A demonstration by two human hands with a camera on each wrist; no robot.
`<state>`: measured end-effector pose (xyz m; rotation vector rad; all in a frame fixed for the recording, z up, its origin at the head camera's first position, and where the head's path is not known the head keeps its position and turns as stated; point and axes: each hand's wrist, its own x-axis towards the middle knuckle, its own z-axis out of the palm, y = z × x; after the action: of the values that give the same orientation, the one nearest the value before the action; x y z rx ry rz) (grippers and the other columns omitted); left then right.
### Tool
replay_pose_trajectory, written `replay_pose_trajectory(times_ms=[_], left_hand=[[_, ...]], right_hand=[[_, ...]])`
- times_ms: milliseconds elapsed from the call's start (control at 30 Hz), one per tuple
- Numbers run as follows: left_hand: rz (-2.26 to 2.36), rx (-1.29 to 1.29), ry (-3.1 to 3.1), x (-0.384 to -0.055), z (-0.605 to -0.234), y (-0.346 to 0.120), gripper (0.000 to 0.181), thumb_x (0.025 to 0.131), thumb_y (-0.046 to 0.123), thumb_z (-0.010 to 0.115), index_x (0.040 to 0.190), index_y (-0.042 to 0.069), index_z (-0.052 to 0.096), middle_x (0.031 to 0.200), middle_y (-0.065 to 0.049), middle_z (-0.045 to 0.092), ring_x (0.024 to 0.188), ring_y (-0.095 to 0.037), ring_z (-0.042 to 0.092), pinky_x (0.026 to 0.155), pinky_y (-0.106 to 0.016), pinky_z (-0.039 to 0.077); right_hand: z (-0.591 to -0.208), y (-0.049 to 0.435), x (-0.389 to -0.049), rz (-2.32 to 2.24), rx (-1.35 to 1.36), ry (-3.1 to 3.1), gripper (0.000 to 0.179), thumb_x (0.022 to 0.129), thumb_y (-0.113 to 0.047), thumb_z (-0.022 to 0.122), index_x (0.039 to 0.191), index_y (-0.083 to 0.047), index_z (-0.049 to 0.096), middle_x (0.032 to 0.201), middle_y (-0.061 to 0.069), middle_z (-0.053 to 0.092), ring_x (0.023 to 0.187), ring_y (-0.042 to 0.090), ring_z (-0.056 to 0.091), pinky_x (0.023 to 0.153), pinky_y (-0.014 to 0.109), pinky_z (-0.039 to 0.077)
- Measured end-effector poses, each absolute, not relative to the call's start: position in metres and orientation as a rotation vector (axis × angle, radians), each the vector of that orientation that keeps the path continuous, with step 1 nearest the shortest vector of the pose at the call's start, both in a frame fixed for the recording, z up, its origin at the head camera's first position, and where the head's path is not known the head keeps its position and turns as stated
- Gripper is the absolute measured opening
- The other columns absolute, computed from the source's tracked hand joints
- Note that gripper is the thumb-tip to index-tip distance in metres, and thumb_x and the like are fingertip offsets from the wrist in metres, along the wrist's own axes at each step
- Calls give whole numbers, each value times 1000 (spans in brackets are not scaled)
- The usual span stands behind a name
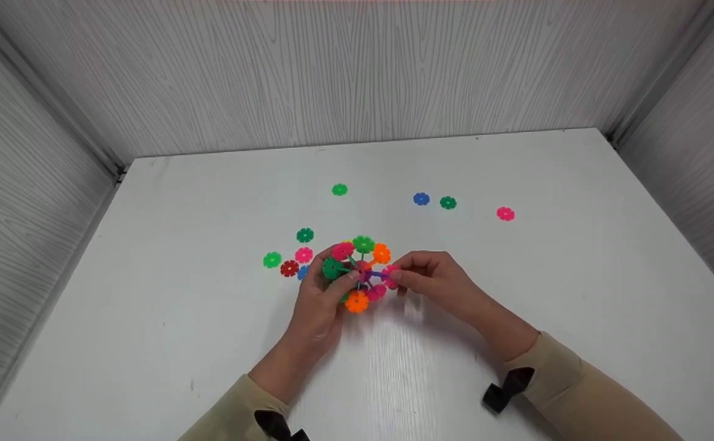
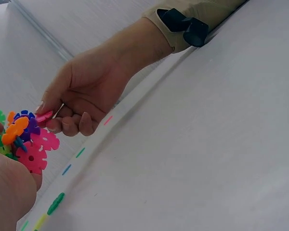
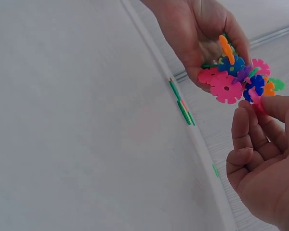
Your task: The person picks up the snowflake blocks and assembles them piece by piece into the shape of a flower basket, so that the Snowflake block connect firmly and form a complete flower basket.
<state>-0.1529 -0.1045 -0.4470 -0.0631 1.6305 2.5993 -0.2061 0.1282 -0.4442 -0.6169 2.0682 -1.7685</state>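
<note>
Fingertips and thumb of the right hand (image 1: pixel 439 278) are pinching a pink slotted disc (image 1: pixel 391 277), which is sitting between them at the right side of a multicolored slotted-disc assembly (image 1: pixel 364 266). On the inner side of that disc, a blue-purple disc (image 1: pixel 376 274) is extending toward the hub; the views are not showing whether the slots are fully engaged. The left hand (image 1: pixel 317 300) is clamping the assembly: its thumb is lying across the front near the hub, while its fingers are wrapping behind. An orange disc (image 1: pixel 357 301) is projecting just below the left thumb. Both hands are holding the work above the white tabletop (image 1: pixel 577 275). Loose discs are lying beyond: light green (image 1: pixel 339 190), blue (image 1: pixel 421 199), dark green (image 1: pixel 448 203) and pink (image 1: pixel 505 214). Beside the left hand, a dark red disc (image 1: pixel 289 268) is lying near other loose discs.
</note>
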Motion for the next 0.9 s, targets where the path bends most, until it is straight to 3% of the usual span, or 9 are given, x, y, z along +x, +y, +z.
replay_pose_trajectory(times_ms=[900], left_hand=[[2567, -57, 1622, -152, -445, -102, 55, 103, 10, 68, 153, 11, 43, 158, -18, 43, 144, -29, 48, 112, -37, 49]], right_hand=[[-442, 129, -206, -1798, -552, 2084, 24, 102, -29, 74, 116, -10, 76, 105, 12, 75, 96, 31, 70, 86, 38, 61]])
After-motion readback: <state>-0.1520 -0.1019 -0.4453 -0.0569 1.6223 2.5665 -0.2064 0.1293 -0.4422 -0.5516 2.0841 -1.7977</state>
